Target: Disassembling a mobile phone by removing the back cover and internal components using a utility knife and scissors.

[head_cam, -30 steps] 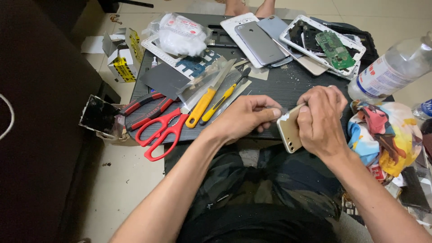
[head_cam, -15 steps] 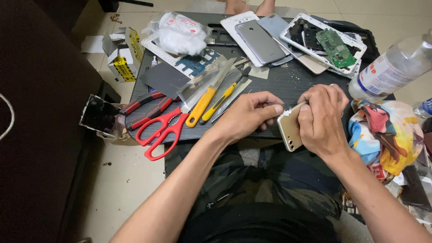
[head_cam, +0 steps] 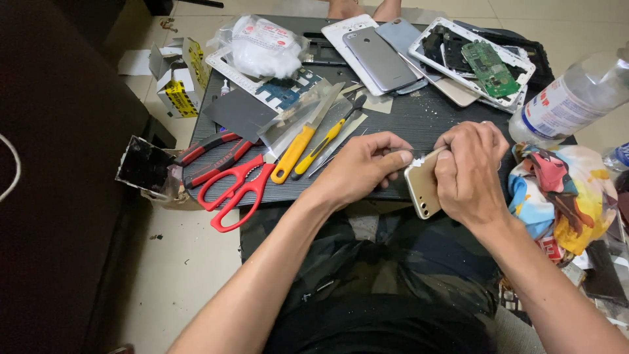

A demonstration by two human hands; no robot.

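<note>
My right hand [head_cam: 470, 172] grips a gold phone back cover [head_cam: 423, 190] upright just in front of the low dark table [head_cam: 419, 118]. My left hand [head_cam: 359, 164] pinches a small white scrap [head_cam: 417, 159] at the cover's upper edge, thumb and forefinger pressed together. Both hands hover over my lap, close to the table's front edge. Most of the cover is hidden behind my right fingers.
Red scissors [head_cam: 230, 190], red pliers [head_cam: 206, 149], a yellow-handled knife [head_cam: 298, 145] and a yellow screwdriver [head_cam: 322, 141] lie at the table's left. Phone shells [head_cam: 380, 59] and a green circuit board [head_cam: 488, 69] lie at the back. A plastic bottle [head_cam: 569, 98] and colourful cloth [head_cam: 557, 190] sit right.
My left hand's fingers have shifted slightly along the cover's top edge toward my right hand. The cover and right hand stay almost in place.
</note>
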